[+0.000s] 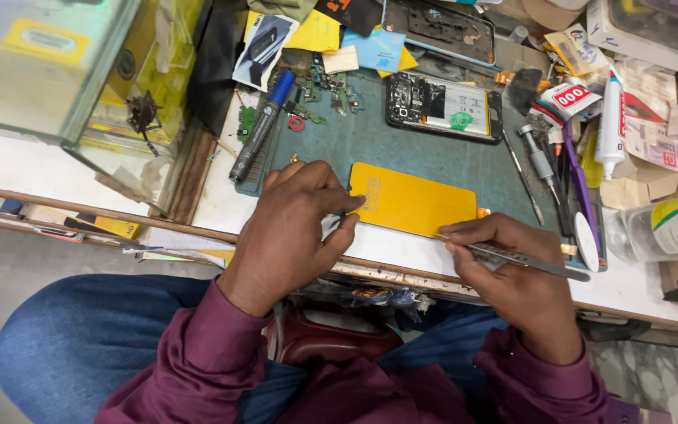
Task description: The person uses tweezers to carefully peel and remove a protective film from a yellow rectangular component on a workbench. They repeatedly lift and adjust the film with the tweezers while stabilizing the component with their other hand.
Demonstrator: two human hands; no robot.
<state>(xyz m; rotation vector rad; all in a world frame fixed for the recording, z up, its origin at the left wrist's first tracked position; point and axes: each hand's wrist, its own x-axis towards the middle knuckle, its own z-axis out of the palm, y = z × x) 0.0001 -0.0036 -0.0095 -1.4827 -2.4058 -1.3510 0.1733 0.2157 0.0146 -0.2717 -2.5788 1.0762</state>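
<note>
A flat yellow phone-sized panel [413, 202] lies on the teal work mat [402, 153] near the bench's front edge. My left hand [296, 224] rests at the panel's left end, fingertips pinching its corner. My right hand [512, 275] grips metal tweezers [515, 257] whose tip touches the panel's lower right edge. Farther back on the mat lies an opened phone [442, 106] with its battery and circuit board exposed.
A blue-capped marker [260, 129] lies at the mat's left. Screwdrivers and a purple tool [578, 177] sit at the right, beside a white glue tube [610, 118] and a clear bottle [668, 228]. Another opened phone frame [441, 27], papers and small parts crowd the back.
</note>
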